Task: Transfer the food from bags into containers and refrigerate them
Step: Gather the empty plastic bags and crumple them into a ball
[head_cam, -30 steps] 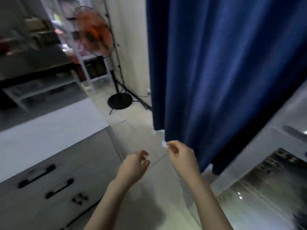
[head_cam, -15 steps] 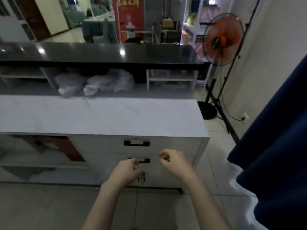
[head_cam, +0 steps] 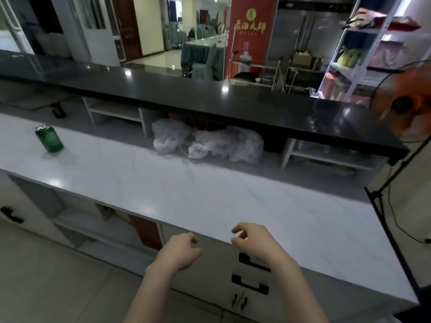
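Your left hand and right hand, both loosely curled and empty, hover at the white counter's near edge; the white bags lie at twelve o'clock, well apart, row running nine-to-three, neither hand clearly nearer

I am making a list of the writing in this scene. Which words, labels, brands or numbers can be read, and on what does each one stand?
Red banner behind the black counter: a round gold emblem above one line of gold Chinese characters, too blurred to read with certainty.
Green can on the white countertop: pale marks on its side, too small and blurred to read.
Plastic bags under the black counter: no readable print.
Nothing else carries readable text.
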A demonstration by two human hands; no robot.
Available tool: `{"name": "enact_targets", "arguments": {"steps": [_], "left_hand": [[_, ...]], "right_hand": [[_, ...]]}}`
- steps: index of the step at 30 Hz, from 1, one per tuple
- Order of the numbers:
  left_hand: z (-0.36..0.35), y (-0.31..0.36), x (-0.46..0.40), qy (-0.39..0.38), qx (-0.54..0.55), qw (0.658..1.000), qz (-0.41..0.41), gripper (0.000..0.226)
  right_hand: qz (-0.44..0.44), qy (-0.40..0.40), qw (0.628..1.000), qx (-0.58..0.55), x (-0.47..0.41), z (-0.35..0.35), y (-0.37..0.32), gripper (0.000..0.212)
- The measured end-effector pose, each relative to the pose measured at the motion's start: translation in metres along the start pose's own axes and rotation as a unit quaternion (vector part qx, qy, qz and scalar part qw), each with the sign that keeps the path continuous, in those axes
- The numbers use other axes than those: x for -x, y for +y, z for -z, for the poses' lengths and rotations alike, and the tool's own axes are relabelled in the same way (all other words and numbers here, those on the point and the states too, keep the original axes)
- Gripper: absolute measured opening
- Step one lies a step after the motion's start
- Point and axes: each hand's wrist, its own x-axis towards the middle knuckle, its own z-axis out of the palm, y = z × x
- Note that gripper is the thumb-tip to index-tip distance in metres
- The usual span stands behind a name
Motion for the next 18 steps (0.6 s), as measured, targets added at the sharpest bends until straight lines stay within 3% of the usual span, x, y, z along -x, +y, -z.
{"name": "enact_targets", "arguments": {"steps": [9,18], "left_hand": [[0.063,-0.01,-0.107,0.089,0.082,0.993,0.016,0.032],[0.128,0.008,-0.227,0.166,0.09,0.981,0.036,0.037]], "right_hand": [[0.022,0.013,1.0,0.012,-0.142,0.007,-0.045,0.035],[0.073,0.089,0.993,-0.015,-0.282,0.042,-0.086,0.06]]}}
